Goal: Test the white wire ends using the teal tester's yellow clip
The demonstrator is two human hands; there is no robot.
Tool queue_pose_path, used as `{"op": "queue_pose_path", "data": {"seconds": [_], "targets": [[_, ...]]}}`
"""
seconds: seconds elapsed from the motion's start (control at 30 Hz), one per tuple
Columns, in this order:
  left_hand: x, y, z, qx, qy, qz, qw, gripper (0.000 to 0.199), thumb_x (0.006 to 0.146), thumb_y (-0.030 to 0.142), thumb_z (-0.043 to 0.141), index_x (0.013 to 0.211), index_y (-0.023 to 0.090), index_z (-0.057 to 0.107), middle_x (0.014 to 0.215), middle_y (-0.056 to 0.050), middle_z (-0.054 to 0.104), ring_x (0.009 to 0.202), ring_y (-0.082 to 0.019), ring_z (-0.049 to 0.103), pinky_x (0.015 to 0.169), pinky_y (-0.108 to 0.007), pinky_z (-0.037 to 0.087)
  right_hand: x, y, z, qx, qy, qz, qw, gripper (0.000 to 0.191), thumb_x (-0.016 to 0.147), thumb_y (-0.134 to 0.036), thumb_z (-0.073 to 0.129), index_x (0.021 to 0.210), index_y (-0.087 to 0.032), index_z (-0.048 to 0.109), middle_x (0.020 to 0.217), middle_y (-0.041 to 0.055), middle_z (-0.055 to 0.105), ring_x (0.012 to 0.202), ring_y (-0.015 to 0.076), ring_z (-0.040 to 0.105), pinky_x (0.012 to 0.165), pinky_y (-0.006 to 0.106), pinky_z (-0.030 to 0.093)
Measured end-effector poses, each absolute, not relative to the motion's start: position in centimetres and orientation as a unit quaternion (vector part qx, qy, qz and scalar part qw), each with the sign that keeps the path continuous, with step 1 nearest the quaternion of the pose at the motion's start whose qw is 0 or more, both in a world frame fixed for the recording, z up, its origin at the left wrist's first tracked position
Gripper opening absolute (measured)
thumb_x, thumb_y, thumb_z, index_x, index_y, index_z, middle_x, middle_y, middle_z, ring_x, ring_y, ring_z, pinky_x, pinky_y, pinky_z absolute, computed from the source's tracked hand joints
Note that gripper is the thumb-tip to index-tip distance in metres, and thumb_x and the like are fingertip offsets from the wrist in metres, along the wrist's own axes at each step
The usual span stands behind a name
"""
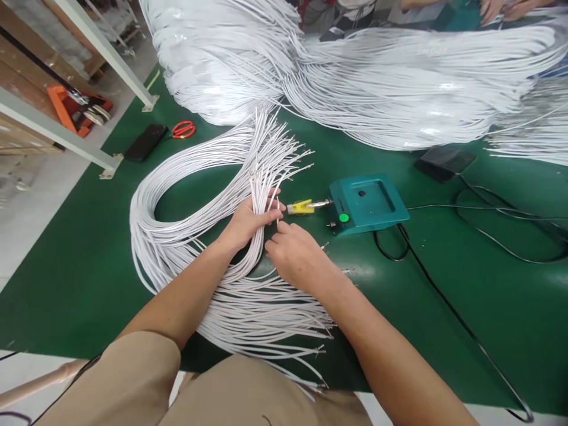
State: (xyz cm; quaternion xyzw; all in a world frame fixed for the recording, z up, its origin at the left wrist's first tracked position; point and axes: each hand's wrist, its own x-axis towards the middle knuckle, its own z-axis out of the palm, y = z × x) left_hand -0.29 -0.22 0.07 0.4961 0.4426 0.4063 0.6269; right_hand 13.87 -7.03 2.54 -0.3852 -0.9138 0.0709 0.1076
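My left hand [251, 220] is closed round a bunch of white cables [261, 183] near their cut ends, which fan upward. These cables belong to a looped bundle [144, 207] lying on the green table. Close beside it, my right hand [293, 251] has its fingers pinched together at the end of a single white cable [278, 210]. Just beyond my fingers a small teal machine [370, 201] with a green button points its yellow-tipped nozzle [302, 207] toward them. More loose cable ends [275, 313] lie spread below my wrists.
Large heaps of white cable [399, 89] fill the back of the green table [66, 278]. A black phone [146, 142] and orange-handled scissors [183, 129] lie at the left. A dark pedal-like block [445, 163] and black cords [444, 293] are at the right. Another person's hands [503, 9] show at the top.
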Motion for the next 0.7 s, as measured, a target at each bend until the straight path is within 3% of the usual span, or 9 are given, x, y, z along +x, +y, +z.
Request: {"op": "queue_pose_path", "data": {"seconds": [0.1,0.2,0.27,0.33,0.4,0.47,0.6,0.7], "targets": [[-0.2,-0.3,0.1,0.475,0.453,0.410,0.633,0.048,0.064,0.032,0.081,0.106,0.016,0.066,0.101,-0.006,0.071,0.090,-0.014,0.064,0.074,-0.023,0.048,13.8,-7.7,2.8,-0.438,-0.882,0.164,0.054,0.022,0.087,-0.021,0.055,0.072,-0.016,0.069,0.063,0.0099,0.066,0.069,0.0226,0.059,0.062,0.033,0.039],[-0.2,-0.4,0.0,0.451,0.470,0.395,0.648,0.037,0.068,0.036,0.078,0.097,0.015,0.069,0.096,-0.005,0.070,0.083,-0.012,0.063,0.070,-0.021,0.047,14.8,-7.3,3.8,-0.484,-0.821,0.300,0.047,0.025,0.084,-0.023,0.058,0.061,-0.019,0.064,0.059,0.0059,0.064,0.054,0.0171,0.055,0.053,0.030,0.035],[-0.1,-0.5,0.0,0.450,0.475,0.385,0.651,0.038,0.068,0.038,0.078,0.096,0.014,0.071,0.084,-0.003,0.070,0.073,-0.009,0.060,0.068,-0.021,0.046,15.9,-6.4,4.4,-0.532,-0.755,0.360,0.133,0.029,0.085,-0.025,0.057,0.057,-0.020,0.060,0.058,0.0029,0.063,0.051,0.0138,0.054,0.053,0.028,0.036],[0.0,-0.8,0.0,0.463,0.474,0.373,0.650,0.039,0.064,0.035,0.081,0.096,0.014,0.071,0.078,-0.001,0.068,0.067,-0.008,0.058,0.069,-0.022,0.046,16.9,-5.3,4.6,-0.592,-0.635,0.406,0.286,0.023,0.087,-0.032,0.055,0.069,-0.020,0.062,0.060,-0.0002,0.063,0.047,0.0106,0.051,0.051,0.026,0.039],[0.3,-1.2,0.3,0.485,0.469,0.352,0.648,0.038,0.061,0.032,0.083,0.092,0.014,0.070,0.074,0.000,0.067,0.066,-0.009,0.058,0.069,-0.024,0.046,17.7,-4.5,4.6,-0.596,-0.514,0.451,0.420,0.020,0.084,-0.040,0.058,0.081,-0.020,0.062,0.064,-0.0026,0.062,0.043,0.0083,0.048,0.046,0.024,0.040],[0.6,-1.7,0.6,0.508,0.465,0.327,0.647,0.034,0.059,0.031,0.083,0.084,0.014,0.067,0.072,0.001,0.066,0.065,-0.010,0.059,0.069,-0.025,0.046,18.1,-4.1,4.4,-0.563,-0.445,0.487,0.498,0.022,0.078,-0.041,0.066,0.079,-0.019,0.060,0.062,-0.0040,0.059,0.043,0.0072,0.045,0.043,0.023,0.039],[1.3,-2.1,1.3,0.508,0.413,0.339,0.676,0.032,0.064,0.032,0.080,0.071,0.014,0.055,0.085,-0.003,0.068,0.079,-0.013,0.064,0.072,-0.025,0.048,17.9,-4.1,4.0,-0.520,-0.424,0.535,0.514,0.025,0.071,-0.037,0.073,0.067,-0.018,0.058,0.054,-0.0052,0.054,0.043,0.0066,0.043,0.043,0.023,0.038],[1.5,-2.1,1.3,0.489,0.397,0.373,0.681,0.034,0.067,0.033,0.079,0.071,0.015,0.050,0.078,-0.003,0.066,0.074,-0.012,0.063,0.065,-0.023,0.047,17.4,-4.3,3.9,-0.518,-0.448,0.564,0.461,0.025,0.070,-0.038,0.074,0.068,-0.016,0.061,0.054,-0.0047,0.054,0.043,0.0053,0.039,0.040,0.021,0.033]]}}
